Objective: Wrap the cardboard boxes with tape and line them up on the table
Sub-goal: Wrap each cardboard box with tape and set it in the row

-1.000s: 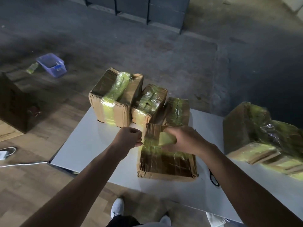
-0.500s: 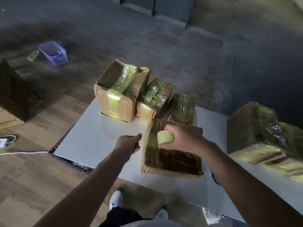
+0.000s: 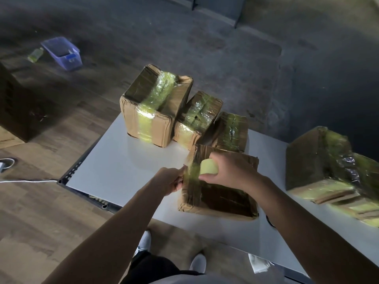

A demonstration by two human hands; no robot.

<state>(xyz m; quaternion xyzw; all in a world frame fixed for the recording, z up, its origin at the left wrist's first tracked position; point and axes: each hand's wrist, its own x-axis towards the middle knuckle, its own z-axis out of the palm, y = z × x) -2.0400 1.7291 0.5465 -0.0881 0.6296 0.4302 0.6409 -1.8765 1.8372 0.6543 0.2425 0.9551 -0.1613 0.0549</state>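
Observation:
A flat cardboard box (image 3: 221, 197) lies near the front of the white table (image 3: 114, 165). My right hand (image 3: 229, 171) grips a yellow-green tape roll (image 3: 209, 166) on top of the box, near its left end. My left hand (image 3: 170, 180) presses against the box's left side where a strip of tape runs down. Behind it, three taped boxes stand in a row: a large one (image 3: 155, 107), a middle one (image 3: 196, 119) and a small one (image 3: 230, 131).
More taped boxes (image 3: 328, 167) are piled at the table's right end. A purple plastic bin (image 3: 61, 53) and a small bottle (image 3: 35, 54) lie on the floor at the far left. A white cable (image 3: 28, 181) runs along the floor. My shoes (image 3: 196, 261) show below the table edge.
My left hand has moved right from open air onto the box's left side. My right hand with the roll has stayed on the box top.

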